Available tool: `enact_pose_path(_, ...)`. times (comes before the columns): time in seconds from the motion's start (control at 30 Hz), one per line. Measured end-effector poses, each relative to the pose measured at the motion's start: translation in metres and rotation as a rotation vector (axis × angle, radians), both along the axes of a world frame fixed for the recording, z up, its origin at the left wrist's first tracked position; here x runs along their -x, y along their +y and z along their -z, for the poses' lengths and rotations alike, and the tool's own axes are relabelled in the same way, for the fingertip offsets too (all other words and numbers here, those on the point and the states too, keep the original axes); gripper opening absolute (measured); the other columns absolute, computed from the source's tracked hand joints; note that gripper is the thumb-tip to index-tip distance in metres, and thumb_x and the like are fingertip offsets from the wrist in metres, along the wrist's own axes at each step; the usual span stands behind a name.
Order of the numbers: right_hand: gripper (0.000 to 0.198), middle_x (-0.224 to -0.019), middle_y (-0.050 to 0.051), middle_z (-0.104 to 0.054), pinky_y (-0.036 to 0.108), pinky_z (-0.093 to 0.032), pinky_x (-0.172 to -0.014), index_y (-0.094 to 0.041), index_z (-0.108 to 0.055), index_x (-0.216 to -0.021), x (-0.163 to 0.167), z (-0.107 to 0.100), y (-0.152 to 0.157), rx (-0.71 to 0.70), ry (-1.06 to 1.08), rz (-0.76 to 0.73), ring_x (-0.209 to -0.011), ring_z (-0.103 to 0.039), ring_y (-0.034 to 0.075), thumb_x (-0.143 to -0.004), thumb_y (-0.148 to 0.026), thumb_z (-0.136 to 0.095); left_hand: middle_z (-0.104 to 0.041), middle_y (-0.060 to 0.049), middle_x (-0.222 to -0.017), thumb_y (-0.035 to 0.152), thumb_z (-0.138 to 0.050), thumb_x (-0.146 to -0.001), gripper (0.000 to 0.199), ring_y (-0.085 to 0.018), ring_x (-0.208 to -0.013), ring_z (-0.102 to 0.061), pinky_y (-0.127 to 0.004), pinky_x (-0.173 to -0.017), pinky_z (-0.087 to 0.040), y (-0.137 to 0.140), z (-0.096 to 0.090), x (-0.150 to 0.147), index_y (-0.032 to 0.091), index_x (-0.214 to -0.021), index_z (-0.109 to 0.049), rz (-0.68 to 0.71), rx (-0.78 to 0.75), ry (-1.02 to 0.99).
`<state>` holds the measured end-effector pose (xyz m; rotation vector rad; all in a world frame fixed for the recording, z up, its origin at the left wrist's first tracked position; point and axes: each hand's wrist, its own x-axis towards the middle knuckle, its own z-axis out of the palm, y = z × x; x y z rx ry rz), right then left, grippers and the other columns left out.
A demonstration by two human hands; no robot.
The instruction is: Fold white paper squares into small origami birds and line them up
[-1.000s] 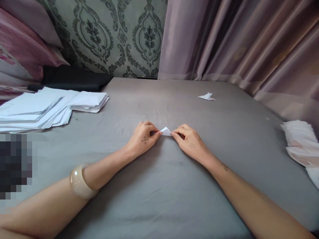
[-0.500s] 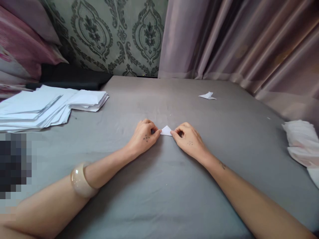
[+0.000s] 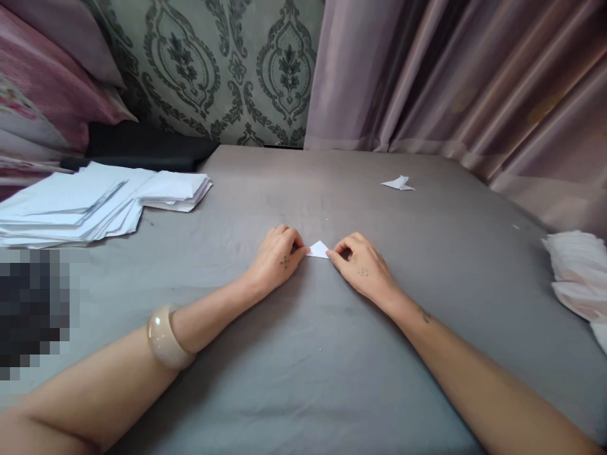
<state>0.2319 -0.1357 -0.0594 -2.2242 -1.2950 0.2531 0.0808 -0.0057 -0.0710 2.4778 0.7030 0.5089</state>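
Note:
A small white piece of folded paper (image 3: 319, 250), triangular with its point away from me, lies on the grey cloth surface (image 3: 303, 354) between my hands. My left hand (image 3: 281, 256) pinches its left corner between thumb and fingers. At the right corner, the thumb and fingertips of my right hand (image 3: 360, 262) pinch it as well. Both sets of fingertips are partly hidden behind the thumbs. A pale bangle (image 3: 165, 338) circles my left forearm.
Stacks of white paper (image 3: 71, 199) lie at the far left, by a black cloth (image 3: 152, 145). Another folded paper piece (image 3: 398, 183) rests at the back right. A bundle of whitish material (image 3: 576, 265) sits at the right edge. Curtains (image 3: 427, 76) hang behind.
The view has shifted slightly, so the surroundings sit a little further right. Both hands keep their pinch on the folded paper, which looks nearly the same.

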Motion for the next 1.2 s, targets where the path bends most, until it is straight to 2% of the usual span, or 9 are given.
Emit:
enact_pose_path(0.1,0.012,-0.098,0.004,-0.062,0.032,-0.045,-0.071,-0.024,-0.065,-0.091,0.0,0.002,-0.002,-0.06,-0.035,-0.086,-0.076,-0.057,0.016,-0.086,-0.031,-0.056,-0.055,-0.005,-0.088,0.023,-0.053,-0.086,0.007,-0.019,-0.086,-0.051,-0.034,-0.08,-0.044,0.0,-0.002,0.001,0.018,-0.086,-0.057,0.033,-0.014,-0.01)
enact_pose_path(0.2,0.023,-0.106,0.005,-0.062,0.033,-0.045,-0.081,-0.025,-0.066,-0.106,0.0,0.004,-0.003,-0.162,-0.117,-0.27,-0.093,-0.055,0.019,-0.092,-0.021,-0.048,-0.055,-0.005,-0.088,0.021,-0.052,-0.086,0.007,-0.019,-0.084,-0.051,-0.034,-0.08,-0.044,0.0,-0.003,0.002,0.018,-0.086,-0.058,0.048,-0.038,-0.003)
enact_pose_path(0.33,0.033,-0.102,0.006,-0.064,0.034,-0.042,-0.086,-0.025,-0.068,-0.106,0.001,0.007,-0.003,-0.165,-0.234,-0.452,-0.097,-0.051,0.02,-0.095,-0.013,-0.039,-0.056,-0.005,-0.087,0.021,-0.05,-0.088,0.01,-0.018,-0.083,-0.051,-0.031,-0.077,-0.044,0.0,-0.003,0.003,0.017,-0.085,-0.06,0.05,-0.051,0.008)
enact_pose_path(0.4,0.033,-0.099,0.006,-0.064,0.034,-0.041,-0.083,-0.023,-0.068,-0.106,0.002,0.008,-0.002,-0.141,-0.284,-0.468,-0.093,-0.051,0.02,-0.096,-0.014,-0.038,-0.057,-0.006,-0.09,0.021,-0.049,-0.089,0.012,-0.019,-0.085,-0.052,-0.031,-0.077,-0.044,-0.001,-0.003,0.004,0.017,-0.086,-0.061,0.054,-0.086,0.014)
enact_pose_path(0.5,0.031,-0.096,0.007,-0.063,0.033,-0.039,-0.08,-0.021,-0.069,-0.106,0.002,0.008,-0.002,-0.117,-0.357,-0.475,-0.09,-0.051,0.019,-0.097,-0.016,-0.039,-0.06,-0.008,-0.098,0.017,-0.042,-0.092,0.022,-0.021,-0.09,-0.051,-0.033,-0.081,-0.044,-0.008,-0.008,0.006,0.016,-0.093,-0.063,0.119,-0.249,0.071)
enact_pose_path(0.6,0.031,-0.097,0.007,-0.063,0.034,-0.037,-0.079,-0.022,-0.068,-0.108,0.003,0.006,-0.001,-0.08,-0.429,-0.485,-0.089,-0.051,0.02,-0.097,-0.017,-0.04,-0.061,-0.011,-0.099,0.014,-0.037,-0.093,0.028,-0.023,-0.09,-0.051,-0.035,-0.079,-0.044,-0.019,-0.017,0.006,0.014,-0.094,-0.065,0.235,-0.43,0.228)
enact_pose_path(0.7,0.033,-0.098,0.008,-0.063,0.034,-0.037,-0.078,-0.025,-0.066,-0.115,0.003,0.004,-0.003,-0.042,-0.498,-0.49,-0.09,-0.051,0.021,-0.097,-0.019,-0.039,-0.06,-0.013,-0.096,0.014,-0.043,-0.091,0.021,-0.024,-0.091,-0.053,-0.035,-0.074,-0.044,-0.032,-0.028,0.005,0.012,-0.093,-0.064,0.283,-0.518,0.382)
enact_pose_path(0.93,0.039,-0.1,0.009,-0.063,0.037,-0.041,-0.077,-0.031,-0.064,-0.12,0.004,0.003,-0.006,-0.032,-0.468,-0.496,-0.088,-0.053,0.023,-0.096,-0.02,-0.036,-0.06,-0.015,-0.101,0.008,-0.046,-0.088,0.019,-0.025,-0.093,-0.054,-0.031,-0.063,-0.041,-0.043,-0.044,0.005,0.01,-0.091,-0.065,0.293,-0.471,0.536)
enact_pose_path(1.2,0.038,-0.11,0.009,-0.065,0.038,-0.049,-0.077,-0.026,-0.065,-0.118,0.002,0.003,-0.012,-0.049,-0.43,-0.504,-0.098,-0.057,0.024,-0.093,-0.015,-0.039,-0.06,-0.014,-0.098,0.004,-0.051,-0.084,0.015,-0.023,-0.091,-0.055,-0.03,-0.059,-0.038,-0.038,-0.054,0.012,0.011,-0.081,-0.063,0.305,-0.391,0.563)
